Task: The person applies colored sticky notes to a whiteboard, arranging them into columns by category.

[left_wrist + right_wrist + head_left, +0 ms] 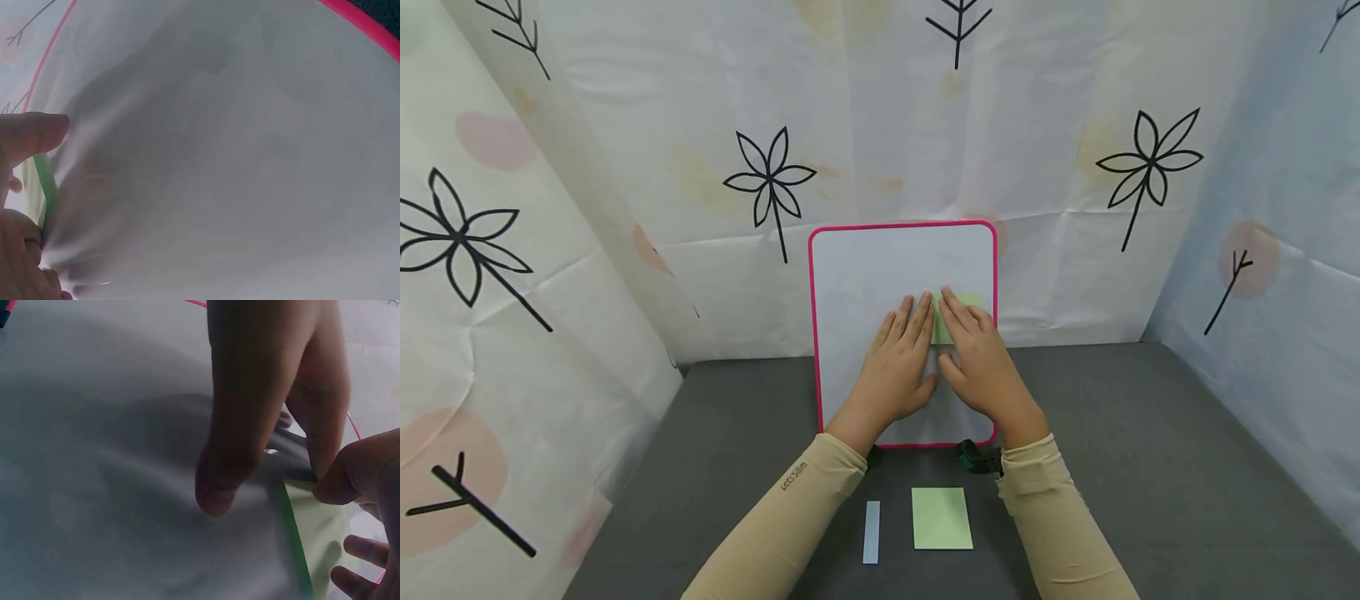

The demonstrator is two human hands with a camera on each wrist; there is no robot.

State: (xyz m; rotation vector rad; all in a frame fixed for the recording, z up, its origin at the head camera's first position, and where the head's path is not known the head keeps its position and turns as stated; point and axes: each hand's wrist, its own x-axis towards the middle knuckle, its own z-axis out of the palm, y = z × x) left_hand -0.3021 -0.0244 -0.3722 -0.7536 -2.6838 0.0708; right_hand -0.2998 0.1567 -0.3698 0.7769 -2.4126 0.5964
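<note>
A white board (865,267) with a pink rim stands upright against the backdrop. On its right half is a pale green sticky note (957,302), partly hidden by my right hand (981,362). The fingers of that hand lie straight over the note, thumb to the left. My left hand (895,371) lies flat against the board, its straight fingertips at the note's left edge. The right wrist view shows the sticky note (322,537) under the right hand (381,481), and the left thumb (231,437) reaching in from above.
A second pale green square (942,518) lies on the dark grey table (1097,433) between my forearms. To its left is a narrow light blue strip (871,533). A printed white cloth (887,108) walls the table at the back and sides.
</note>
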